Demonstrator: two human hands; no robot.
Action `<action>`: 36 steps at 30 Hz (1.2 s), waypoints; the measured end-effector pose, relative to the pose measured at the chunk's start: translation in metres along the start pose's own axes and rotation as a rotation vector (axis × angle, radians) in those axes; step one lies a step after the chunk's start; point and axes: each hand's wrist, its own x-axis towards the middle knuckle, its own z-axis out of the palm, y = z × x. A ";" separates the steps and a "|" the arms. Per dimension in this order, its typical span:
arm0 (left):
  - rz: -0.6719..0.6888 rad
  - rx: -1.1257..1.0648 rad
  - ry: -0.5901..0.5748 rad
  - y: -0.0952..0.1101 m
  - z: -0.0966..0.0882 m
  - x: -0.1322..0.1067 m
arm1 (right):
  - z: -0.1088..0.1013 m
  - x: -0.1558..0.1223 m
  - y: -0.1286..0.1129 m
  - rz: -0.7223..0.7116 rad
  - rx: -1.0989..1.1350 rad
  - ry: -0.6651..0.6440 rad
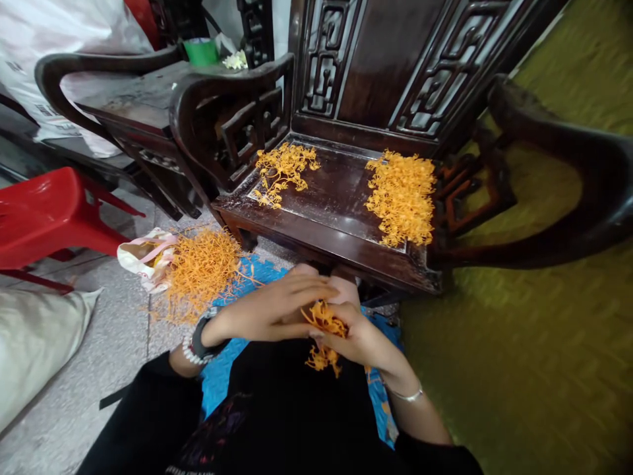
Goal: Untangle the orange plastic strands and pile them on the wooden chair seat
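My right hand [359, 336] is closed around a small bunch of orange strands [324, 320], some hanging below at my lap. My left hand [277, 307] lies over it with fingers stretched toward the bunch, touching it. Both hands hover over my black-clad lap, just in front of a dark carved wooden chair [341, 204]. On its seat lie a thin pile of orange strands [281, 168] at the left and a dense pile [403, 194] at the right. A loose heap of the same strands [202, 267] spills from a pale bag [143, 254] on the floor at my left.
A red plastic stool [49, 214] stands at the left, a pale sack [34, 336] below it. A second dark wooden chair [128, 99] is behind, with a green cup [202, 51] on it. Green flooring [519, 369] covers the right. A blue cloth [222, 369] lies under my legs.
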 end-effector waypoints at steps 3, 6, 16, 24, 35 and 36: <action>-0.050 -0.090 -0.104 -0.005 0.009 0.009 | -0.015 -0.005 -0.013 0.060 -0.215 -0.015; -0.021 0.076 -0.126 -0.004 0.008 0.011 | -0.031 -0.016 -0.026 0.133 -0.455 -0.031; 0.521 1.004 0.006 0.035 -0.023 -0.001 | -0.045 -0.047 -0.074 -0.135 -0.826 -0.049; 0.474 0.999 -0.173 0.077 -0.051 -0.036 | -0.042 -0.058 -0.098 -0.521 -1.101 0.207; 0.220 0.742 -0.159 0.071 -0.034 -0.077 | -0.002 -0.075 -0.075 -0.269 -1.114 0.696; 0.223 0.725 -0.152 0.071 -0.034 -0.077 | -0.004 -0.079 -0.074 -0.259 -1.123 0.650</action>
